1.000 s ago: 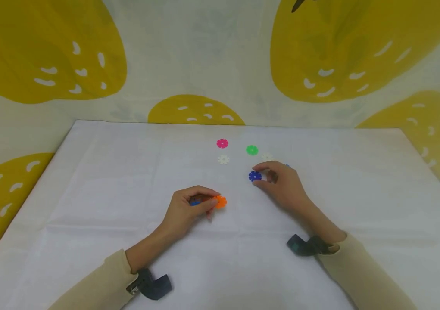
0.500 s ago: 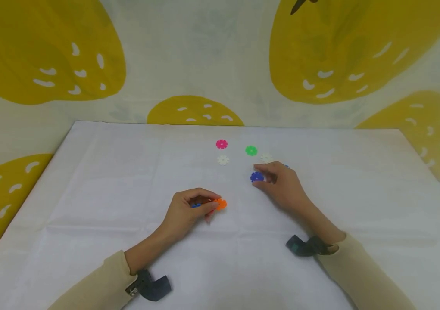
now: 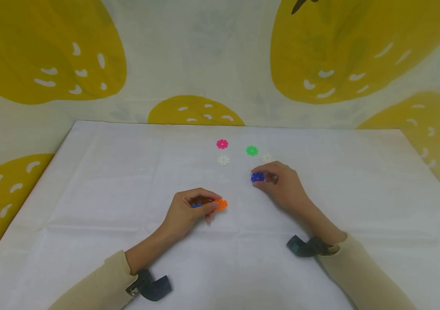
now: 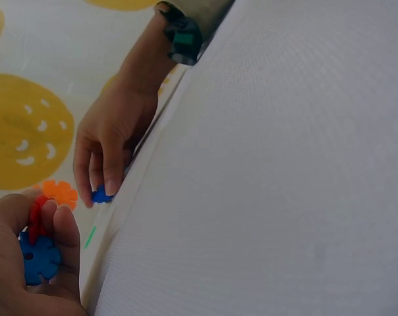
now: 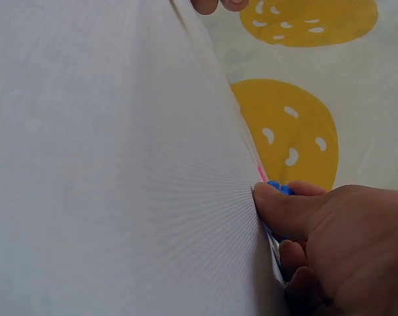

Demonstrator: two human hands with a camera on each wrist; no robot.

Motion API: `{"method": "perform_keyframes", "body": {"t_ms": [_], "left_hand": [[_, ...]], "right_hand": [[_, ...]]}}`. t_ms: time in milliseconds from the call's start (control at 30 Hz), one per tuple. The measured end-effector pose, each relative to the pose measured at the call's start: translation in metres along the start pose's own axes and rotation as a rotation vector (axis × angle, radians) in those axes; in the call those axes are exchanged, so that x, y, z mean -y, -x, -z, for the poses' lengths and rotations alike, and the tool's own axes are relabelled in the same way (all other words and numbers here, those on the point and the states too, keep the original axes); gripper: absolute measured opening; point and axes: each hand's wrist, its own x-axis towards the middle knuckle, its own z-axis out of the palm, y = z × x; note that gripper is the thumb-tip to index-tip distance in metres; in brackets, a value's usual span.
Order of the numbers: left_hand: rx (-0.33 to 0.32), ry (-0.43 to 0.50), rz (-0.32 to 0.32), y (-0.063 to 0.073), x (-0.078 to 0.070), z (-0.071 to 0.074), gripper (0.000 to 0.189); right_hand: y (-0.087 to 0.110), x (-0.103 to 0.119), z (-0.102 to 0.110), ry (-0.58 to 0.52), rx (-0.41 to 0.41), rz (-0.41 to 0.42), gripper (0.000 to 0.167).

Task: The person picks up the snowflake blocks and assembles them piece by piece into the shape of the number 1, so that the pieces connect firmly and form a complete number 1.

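Observation:
My left hand (image 3: 188, 211) grips a small joined group of plastic snowflake discs above the white-covered table. The orange disc (image 3: 223, 204) sticks out past the fingertips. In the left wrist view, a red disc (image 4: 35, 220) stands edge-on between the fingers, with a blue disc (image 4: 42, 258) beside it near the palm. To the right and farther forward, my right hand (image 3: 282, 181) pinches a dark blue snowflake disc (image 3: 257, 177) between thumb and fingers, low over the cloth. Part of that disc is hidden by the fingers in the right wrist view.
Beyond the hands lie a pink disc (image 3: 222, 144), a green disc (image 3: 252, 150) and a white disc (image 3: 223, 160). Another white disc (image 3: 267, 158) sits just behind the right hand. A patterned curtain (image 3: 204, 56) hangs at the table's far edge.
The dark blue disc has shifted slightly right and tilted as the right thumb and fingers closed on it. The left hand and its discs have dipped very slightly.

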Motion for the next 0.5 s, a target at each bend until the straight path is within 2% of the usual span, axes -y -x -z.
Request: {"method": "perform_keyframes", "body": {"t_ms": [233,500], "left_hand": [[-0.018,-0.022,-0.004,0.0003,-0.0004,0.0008,0.014],[-0.043,-0.001,-0.026,0.0002,-0.0001,-0.0004,0.015]], "right_hand": [[0.0005,-0.0018,-0.0019,-0.015,0.023,0.024,0.035],[0.0016,0.0064,0.0019,-0.080,0.093,-0.026,0.042]]}}
